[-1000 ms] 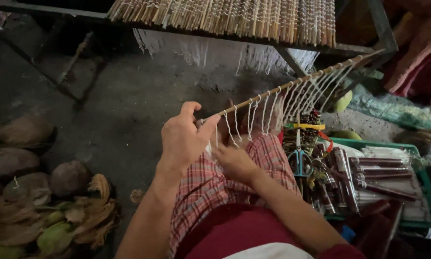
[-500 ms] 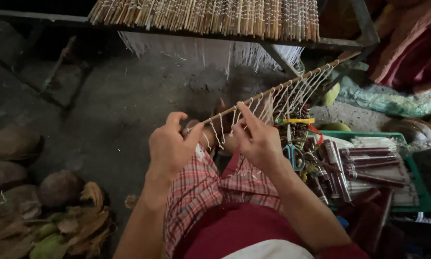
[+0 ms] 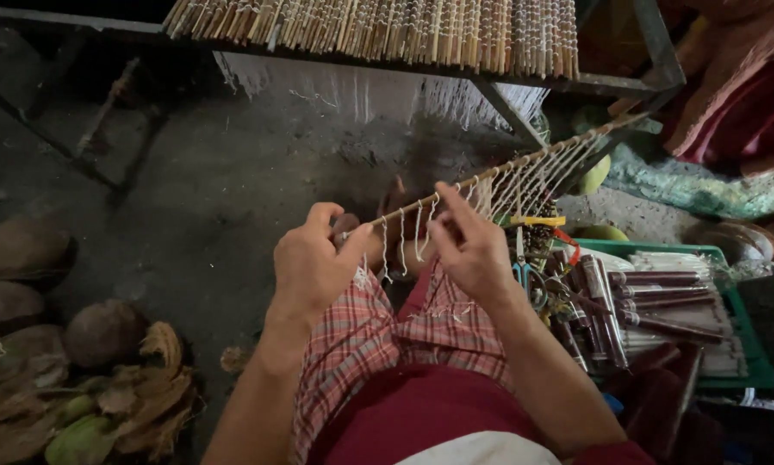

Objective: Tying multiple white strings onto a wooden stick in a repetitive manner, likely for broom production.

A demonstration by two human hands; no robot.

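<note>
1. The left hand [image 3: 313,263] pinched the near end of the thin stick [image 3: 490,172].
2. The stick lay above the plaid lap, slanting up-right.
3. The right hand [image 3: 473,245] closed its fingers on a white string [image 3: 428,226] hanging from it.

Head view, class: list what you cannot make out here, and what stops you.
- Stick: near end hidden inside the left hand.
- Right hand: fingertips' grip on the strings too small to tell.
- Green crate: contents dim and tangled.
- Mat: cut off by the top edge.
</note>
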